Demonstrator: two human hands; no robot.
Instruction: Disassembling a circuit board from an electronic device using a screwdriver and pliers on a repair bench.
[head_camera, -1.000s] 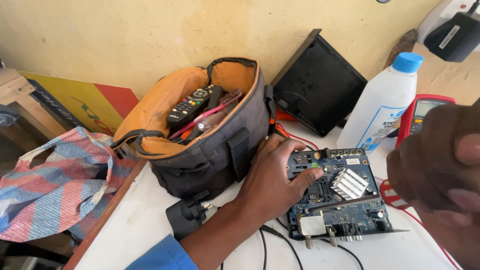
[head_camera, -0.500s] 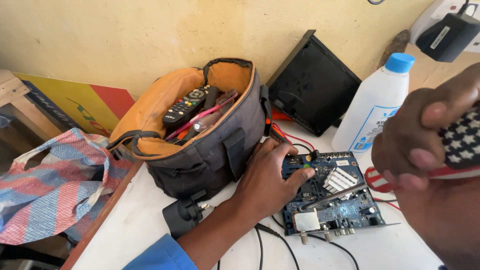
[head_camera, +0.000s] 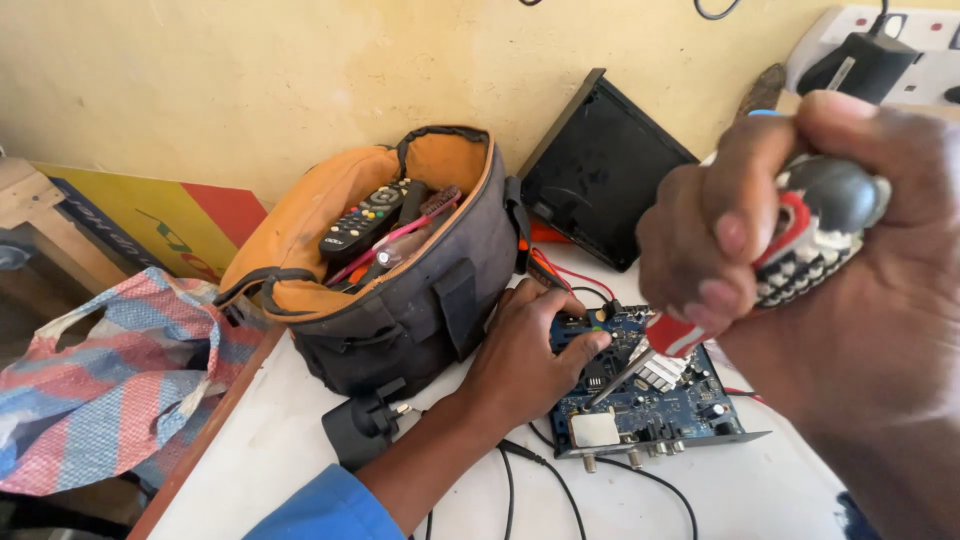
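Our left hand (head_camera: 525, 360) flat, fingers spread on the blue circuit board (head_camera: 650, 400) on the desk (head_camera: 270, 450), our right hand (head_camera: 800, 240) fisted round a screwdriver (head_camera: 790, 250), raised near the camera, tip down on the board

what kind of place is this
Probably a small electronics repair bench: a bare blue circuit board lies on the white table, the right hand works a screwdriver on it, and an open tool bag holds a remote.
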